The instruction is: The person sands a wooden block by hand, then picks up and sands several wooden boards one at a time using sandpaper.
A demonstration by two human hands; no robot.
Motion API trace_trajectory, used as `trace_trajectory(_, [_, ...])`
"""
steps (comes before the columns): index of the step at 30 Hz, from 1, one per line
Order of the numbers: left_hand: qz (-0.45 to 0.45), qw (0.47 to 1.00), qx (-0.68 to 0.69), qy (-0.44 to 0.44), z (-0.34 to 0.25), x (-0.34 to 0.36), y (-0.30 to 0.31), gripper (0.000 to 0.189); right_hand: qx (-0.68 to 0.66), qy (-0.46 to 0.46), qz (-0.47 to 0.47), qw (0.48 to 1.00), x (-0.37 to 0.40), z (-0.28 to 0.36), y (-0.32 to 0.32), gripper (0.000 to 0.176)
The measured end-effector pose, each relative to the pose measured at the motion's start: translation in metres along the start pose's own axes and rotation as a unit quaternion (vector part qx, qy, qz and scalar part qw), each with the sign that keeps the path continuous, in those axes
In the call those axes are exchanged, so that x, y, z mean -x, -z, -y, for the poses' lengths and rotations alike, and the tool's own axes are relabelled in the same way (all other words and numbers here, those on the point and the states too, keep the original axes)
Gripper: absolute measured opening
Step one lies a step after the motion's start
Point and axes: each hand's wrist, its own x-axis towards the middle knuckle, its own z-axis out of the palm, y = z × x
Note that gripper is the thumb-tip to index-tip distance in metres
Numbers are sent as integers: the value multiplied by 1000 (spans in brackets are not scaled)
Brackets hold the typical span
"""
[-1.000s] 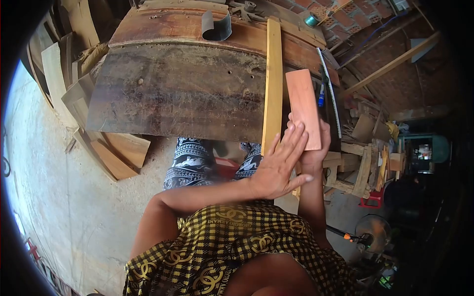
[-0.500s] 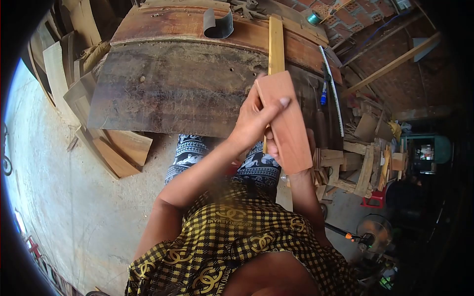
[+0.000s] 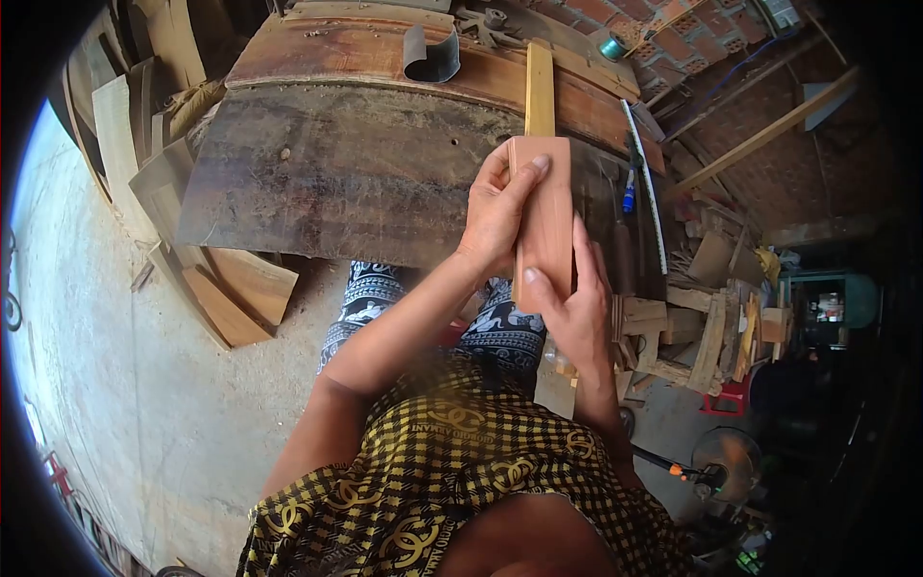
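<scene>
A smooth reddish wooden block (image 3: pixel 550 207) lies lengthwise in both my hands above the near edge of the workbench (image 3: pixel 336 173). My left hand (image 3: pixel 495 212) grips its far left side, thumb on the top face and fingers curled under the edge. Around the near end is my right hand (image 3: pixel 577 313), with the thumb on the top face and fingers along the right side. Beneath the block runs a narrow yellowish wood strip (image 3: pixel 539 91), its far part resting on the bench; the block covers its middle.
A curled grey sheet (image 3: pixel 432 60) sits toward the back of the bench. A blue-handled tool (image 3: pixel 630 190) and a white ruler-like strip (image 3: pixel 647 183) are at the right. Wood offcuts (image 3: pixel 226 303) lean at the left, more pile up at the right, near a fan (image 3: pixel 723 464).
The block has turned from slanted to nearly straight along the strip. My right hand has come from beneath it to grip its near end, thumb now on top.
</scene>
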Motion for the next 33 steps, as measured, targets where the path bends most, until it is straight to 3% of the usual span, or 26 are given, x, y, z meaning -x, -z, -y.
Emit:
trace_trajectory(3, [-5,999,26,27,3,4,3,41,1,-19,6,1000,-1,-10,-6,74])
trace_trajectory(5, [-16,999,-5,35,6,8,4,44,-282,-47,22,958,-3,-24,-14,78])
trace_trajectory(6, [-15,999,-6,33,8,8,8,44,-283,-45,20,958,-4,-23,-12,78])
trace_trajectory(7, [-1,999,-36,33,11,7,12,51,-480,-94,62,870,-6,-23,-9,81])
trace_trajectory(8, [12,997,-65,33,14,5,15,60,-651,-138,102,740,-8,-23,-5,84])
trace_trajectory(10, [-7,997,-52,65,11,8,10,68,-645,-155,120,739,-6,-29,-1,89])
trace_trajectory(12, [21,975,-219,25,18,4,17,70,-544,-194,145,803,-6,-36,0,91])
trace_trajectory(13, [29,948,-316,-12,21,2,18,72,-520,-153,97,835,-7,-41,-4,83])
trace_trajectory(14, [17,924,-382,-32,29,-3,25,63,-517,-155,101,836,-10,-44,-3,83])
trace_trajectory(16, [58,818,-559,-118,24,6,35,60,-249,-131,6,960,-24,-51,2,71])
trace_trajectory(17, [59,821,-556,-115,23,15,41,60,-187,-104,-42,976,-29,-67,-6,64])
trace_trajectory(18, [108,725,-665,-141,21,28,48,65,-183,-106,-44,976,-35,-68,-6,64])
trace_trajectory(19, [156,612,-758,-165,21,40,53,70,-40,-130,-26,990,-40,-66,-8,65])
trace_trajectory(20, [157,614,-756,-164,23,50,58,70,105,-149,-4,983,-44,-64,-11,66])
trace_trajectory(23, [177,561,-796,-146,33,66,74,87,177,-109,-22,978,-39,-65,-40,68])
trace_trajectory(27, [198,569,-783,-154,39,63,79,97,251,-71,-39,964,-66,-81,-56,70])
trace_trajectory(33, [241,531,-804,-116,39,64,83,100,293,-118,-76,946,-242,-121,-81,67])
